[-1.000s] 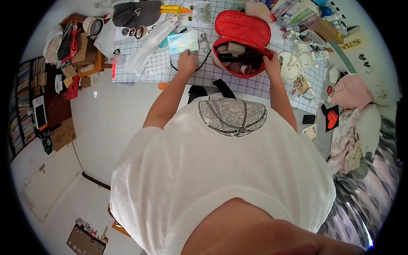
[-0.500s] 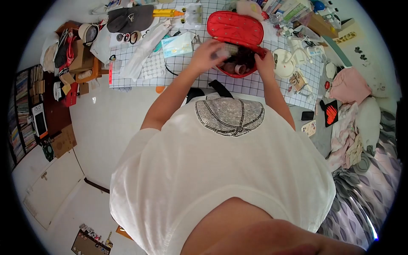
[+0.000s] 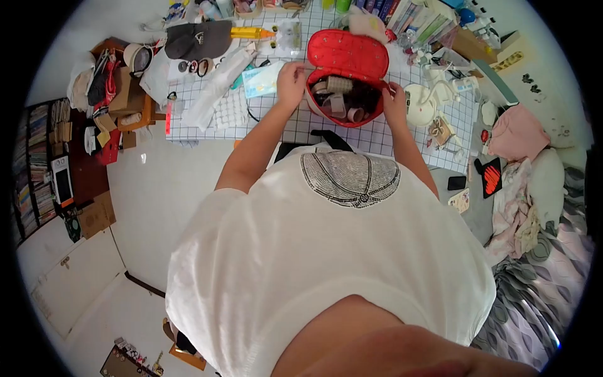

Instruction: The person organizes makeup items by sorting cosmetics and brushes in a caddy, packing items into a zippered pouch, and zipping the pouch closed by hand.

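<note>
A red zip-up cosmetic bag (image 3: 348,53) stands on the table with its lid folded back. Small items fill it, among them a clear container (image 3: 336,105), a beige ribbed piece (image 3: 339,84) and a pinkish round item (image 3: 356,115). My left hand (image 3: 291,83) is just left of the bag, fingers loosely apart, with nothing visible in it. At the bag's right rim, my right hand (image 3: 394,103) pinches the edge near the lid's hinge.
The table has a white grid cover (image 3: 301,131). Left of the bag lie a blue-white packet (image 3: 262,80), a dark cap (image 3: 198,40) and a yellow tube (image 3: 251,32). To the right is a white round lamp base (image 3: 419,104). Books (image 3: 408,25) line the back.
My left hand has left the bag's opening and drawn back to the left, letting go of a clear item. The right hand stays on the rim. The whole view has shifted slightly.
</note>
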Demonstrator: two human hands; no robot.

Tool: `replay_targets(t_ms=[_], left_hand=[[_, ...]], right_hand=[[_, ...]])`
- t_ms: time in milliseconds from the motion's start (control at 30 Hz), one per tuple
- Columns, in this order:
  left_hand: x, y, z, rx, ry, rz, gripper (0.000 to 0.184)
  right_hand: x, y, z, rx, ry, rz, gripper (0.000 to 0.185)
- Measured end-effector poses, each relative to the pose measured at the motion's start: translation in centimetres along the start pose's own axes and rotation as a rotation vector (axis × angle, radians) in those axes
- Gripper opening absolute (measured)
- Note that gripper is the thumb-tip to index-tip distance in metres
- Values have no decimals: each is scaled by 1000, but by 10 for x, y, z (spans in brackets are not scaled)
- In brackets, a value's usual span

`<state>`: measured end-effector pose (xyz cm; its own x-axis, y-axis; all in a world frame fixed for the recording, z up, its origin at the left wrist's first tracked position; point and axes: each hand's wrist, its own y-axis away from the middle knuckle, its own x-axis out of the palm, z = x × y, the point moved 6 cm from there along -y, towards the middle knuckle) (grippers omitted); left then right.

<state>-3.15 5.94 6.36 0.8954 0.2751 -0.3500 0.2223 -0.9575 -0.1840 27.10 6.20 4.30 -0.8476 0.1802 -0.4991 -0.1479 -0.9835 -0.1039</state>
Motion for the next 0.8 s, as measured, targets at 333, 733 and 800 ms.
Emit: replay_targets(t_ms=[333, 733, 800], left_hand=[[38, 7, 88, -104, -730, 369, 24], [37, 2, 70, -167, -915, 464, 25], [36, 1, 67, -175, -925, 508, 26]], right_hand=[[-12, 8, -10, 148, -150, 46, 32], [-9, 9, -20, 164, -215, 184, 29], [-7, 5, -17, 161, -258, 184, 29]])
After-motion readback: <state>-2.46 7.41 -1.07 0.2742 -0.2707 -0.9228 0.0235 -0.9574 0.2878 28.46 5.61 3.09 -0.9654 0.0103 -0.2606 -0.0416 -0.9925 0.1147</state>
